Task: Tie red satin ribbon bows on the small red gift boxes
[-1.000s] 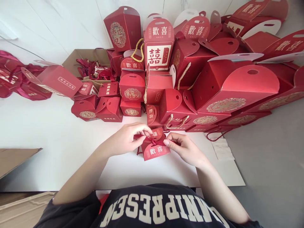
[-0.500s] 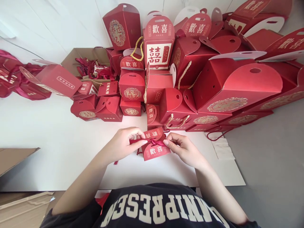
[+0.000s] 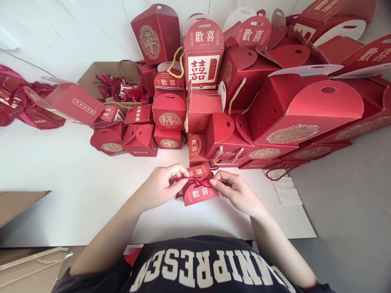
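Observation:
A small red gift box point(image 3: 200, 196) with pale Chinese characters on its two top flaps rests on the white table. Across its top runs a dark red ribbon point(image 3: 200, 182), knotted or looped near the middle. On the box's left side my left hand point(image 3: 163, 183) pinches one part of the ribbon between thumb and fingers. My right hand point(image 3: 233, 189) grips the ribbon at the right edge of the box, its fingers curled. The ribbon's ends are partly hidden by my fingers.
Stacked red gift boxes point(image 3: 200, 53) line the back of the white table point(image 3: 76, 183). Behind some stands a cardboard carton point(image 3: 94, 75) of ribboned pieces. Ribbon-tied boxes point(image 3: 36, 114) lie far left, a cardboard flap point(image 3: 21, 203) nearer. White paper point(image 3: 285, 189) lies at right.
My left hand has shifted slightly, and the ribbon in it looks thinner and more taut. The ribbon end hanging below the left hand no longer shows. My right hand is nearly still.

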{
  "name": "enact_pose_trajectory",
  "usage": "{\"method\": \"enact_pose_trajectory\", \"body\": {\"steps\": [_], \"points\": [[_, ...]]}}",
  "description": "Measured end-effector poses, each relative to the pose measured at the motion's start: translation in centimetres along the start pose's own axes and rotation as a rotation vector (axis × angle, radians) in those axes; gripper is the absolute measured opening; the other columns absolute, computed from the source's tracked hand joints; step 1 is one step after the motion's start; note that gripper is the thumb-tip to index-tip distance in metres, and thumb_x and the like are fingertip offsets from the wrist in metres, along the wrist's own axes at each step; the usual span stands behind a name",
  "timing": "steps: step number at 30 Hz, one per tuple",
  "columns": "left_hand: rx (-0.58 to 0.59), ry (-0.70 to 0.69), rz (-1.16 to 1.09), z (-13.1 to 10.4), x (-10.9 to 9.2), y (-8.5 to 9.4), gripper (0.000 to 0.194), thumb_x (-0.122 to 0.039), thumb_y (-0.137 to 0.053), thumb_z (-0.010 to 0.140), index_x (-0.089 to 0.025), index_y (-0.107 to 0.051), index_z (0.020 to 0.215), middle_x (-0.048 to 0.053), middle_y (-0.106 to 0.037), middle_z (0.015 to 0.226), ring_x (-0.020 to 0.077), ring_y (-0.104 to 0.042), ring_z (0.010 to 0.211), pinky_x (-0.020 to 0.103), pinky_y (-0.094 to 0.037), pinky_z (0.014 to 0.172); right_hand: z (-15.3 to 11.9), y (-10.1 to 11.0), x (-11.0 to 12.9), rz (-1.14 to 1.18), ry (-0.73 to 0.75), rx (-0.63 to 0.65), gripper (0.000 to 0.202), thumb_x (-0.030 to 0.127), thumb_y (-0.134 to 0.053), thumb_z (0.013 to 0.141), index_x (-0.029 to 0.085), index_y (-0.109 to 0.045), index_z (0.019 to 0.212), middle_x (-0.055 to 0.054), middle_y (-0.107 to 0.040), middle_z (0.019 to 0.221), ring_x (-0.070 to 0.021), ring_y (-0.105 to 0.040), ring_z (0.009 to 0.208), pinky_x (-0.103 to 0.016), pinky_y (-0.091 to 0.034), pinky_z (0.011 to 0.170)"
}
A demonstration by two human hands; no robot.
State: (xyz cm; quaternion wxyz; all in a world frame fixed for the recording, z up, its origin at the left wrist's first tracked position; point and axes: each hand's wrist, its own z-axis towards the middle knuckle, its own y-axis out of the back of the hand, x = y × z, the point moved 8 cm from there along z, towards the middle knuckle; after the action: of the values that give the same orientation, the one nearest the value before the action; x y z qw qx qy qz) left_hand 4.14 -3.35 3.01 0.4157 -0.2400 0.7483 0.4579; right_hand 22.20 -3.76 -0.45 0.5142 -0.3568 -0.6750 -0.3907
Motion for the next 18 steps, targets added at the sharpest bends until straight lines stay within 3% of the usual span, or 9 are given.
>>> {"method": "enact_pose_trajectory", "body": {"steps": [5,12,15,18], "points": [[-0.042,-0.027,0.060,-0.1,-0.5,0.3,0.024,-0.037,-0.050,0.096,-0.019,-0.062,0.086,-0.001,-0.063,0.073,0.0119,-0.059,0.065,0.024,-0.046,0.060,0.0,0.0,-0.1,0.000,0.005,-0.001,0.036,0.046,-0.054,0.095,0.020,-0.047,0.072,0.004,-0.041,0.067,-0.0110,-0.035,0.061,-0.026,-0.029,0.059],[0.064,-0.016,-0.026,-0.2,-0.5,-0.5,0.033,-0.039,-0.054,0.094,-0.016,-0.063,0.072,0.000,-0.064,0.069,0.0114,-0.058,0.063,0.023,-0.045,0.059,-0.1,0.2,-0.4,0.021,0.010,-0.023,0.036,0.047,-0.056,0.095,0.020,-0.047,0.073,0.005,-0.042,0.065,-0.0104,-0.035,0.060,-0.026,-0.029,0.058],[0.133,0.073,-0.177,-0.1,0.4,-0.9,0.037,-0.042,-0.053,0.094,-0.015,-0.066,0.072,0.002,-0.066,0.066,0.0129,-0.061,0.063,0.025,-0.050,0.061,-0.1,0.3,-0.4,0.037,0.017,-0.030,0.037,0.048,-0.056,0.095,0.020,-0.047,0.072,0.004,-0.043,0.065,-0.0104,-0.037,0.059,-0.026,-0.030,0.058],[0.223,0.144,-0.321,0.1,1.1,-1.5,0.038,-0.044,-0.056,0.092,-0.014,-0.069,0.071,0.004,-0.066,0.060,0.0137,-0.060,0.058,0.024,-0.049,0.054,-0.1,0.5,-0.5,0.054,0.022,-0.040,0.038,0.049,-0.055,0.095,0.020,-0.047,0.071,0.004,-0.044,0.064,-0.0108,-0.038,0.059,-0.026,-0.031,0.058]]}}
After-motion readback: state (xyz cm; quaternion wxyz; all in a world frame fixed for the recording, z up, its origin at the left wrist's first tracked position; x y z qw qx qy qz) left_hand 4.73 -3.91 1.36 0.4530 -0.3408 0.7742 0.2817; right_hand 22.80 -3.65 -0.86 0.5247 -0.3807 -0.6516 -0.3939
